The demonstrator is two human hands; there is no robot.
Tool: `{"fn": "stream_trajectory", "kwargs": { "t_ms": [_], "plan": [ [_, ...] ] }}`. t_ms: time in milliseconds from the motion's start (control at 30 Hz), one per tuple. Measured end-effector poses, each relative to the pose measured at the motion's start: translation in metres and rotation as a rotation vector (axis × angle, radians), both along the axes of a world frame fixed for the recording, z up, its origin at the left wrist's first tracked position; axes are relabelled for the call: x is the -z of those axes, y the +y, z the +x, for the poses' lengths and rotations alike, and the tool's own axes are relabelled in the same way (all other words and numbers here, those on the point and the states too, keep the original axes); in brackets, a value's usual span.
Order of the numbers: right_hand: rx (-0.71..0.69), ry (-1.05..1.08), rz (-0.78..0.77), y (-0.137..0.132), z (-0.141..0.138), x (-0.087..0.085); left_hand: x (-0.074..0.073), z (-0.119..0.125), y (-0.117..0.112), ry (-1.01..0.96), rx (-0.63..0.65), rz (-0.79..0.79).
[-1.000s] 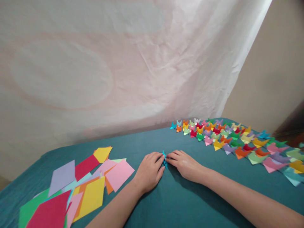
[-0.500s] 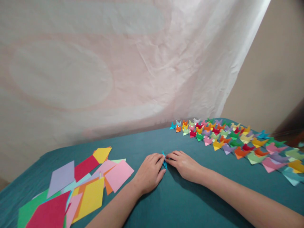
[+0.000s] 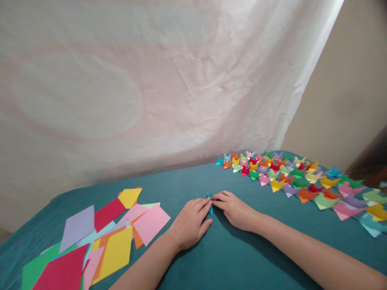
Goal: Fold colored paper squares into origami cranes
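A small piece of folded blue paper [image 3: 211, 210] rests on the teal cloth in the middle, narrow and seen nearly edge-on. From its left side, the fingertips of my left hand [image 3: 192, 223] press on it, with the thumb held a little apart below. My right hand [image 3: 237, 210] touches it from the other side, its fingers bent together at the upper part. Both hands partly cover the paper, so its exact folded shape is hidden.
Loose coloured paper sheets [image 3: 116, 251] overlap at the left. Rows of small folded paper birds [image 3: 276, 184] in many colours fill the right side. The teal cloth [image 3: 242, 266] covers the table, and a pale hanging sheet [image 3: 169, 88] stands behind its far edge.
My left fingers have shifted slightly over the blue paper, and the left thumb has moved a little down away from it. My right hand has barely moved.
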State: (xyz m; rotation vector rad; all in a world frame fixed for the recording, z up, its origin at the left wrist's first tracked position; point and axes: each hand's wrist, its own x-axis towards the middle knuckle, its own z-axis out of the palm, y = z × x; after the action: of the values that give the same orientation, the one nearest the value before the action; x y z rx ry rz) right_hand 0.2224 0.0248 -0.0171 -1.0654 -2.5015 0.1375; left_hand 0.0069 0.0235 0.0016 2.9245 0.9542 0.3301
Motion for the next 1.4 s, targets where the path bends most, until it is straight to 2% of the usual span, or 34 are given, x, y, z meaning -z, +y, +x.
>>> {"fn": "stream_trajectory", "kwargs": {
  "t_ms": [200,433,867,1400],
  "plan": [
    [-0.005,0.005,0.003,0.003,-0.001,-0.001,0.001,-0.001,-0.005,0.057,-0.006,-0.044],
    [-0.012,-0.011,0.004,0.013,0.002,-0.004,-0.003,0.000,-0.010,0.085,-0.002,-0.091],
    [-0.076,-0.129,0.075,0.042,0.017,-0.005,-0.007,-0.001,-0.012,0.100,-0.010,-0.126],
    [-0.134,-0.198,0.129,0.040,0.019,-0.013,-0.008,0.000,-0.013,0.072,-0.013,-0.122]
  ]
}}
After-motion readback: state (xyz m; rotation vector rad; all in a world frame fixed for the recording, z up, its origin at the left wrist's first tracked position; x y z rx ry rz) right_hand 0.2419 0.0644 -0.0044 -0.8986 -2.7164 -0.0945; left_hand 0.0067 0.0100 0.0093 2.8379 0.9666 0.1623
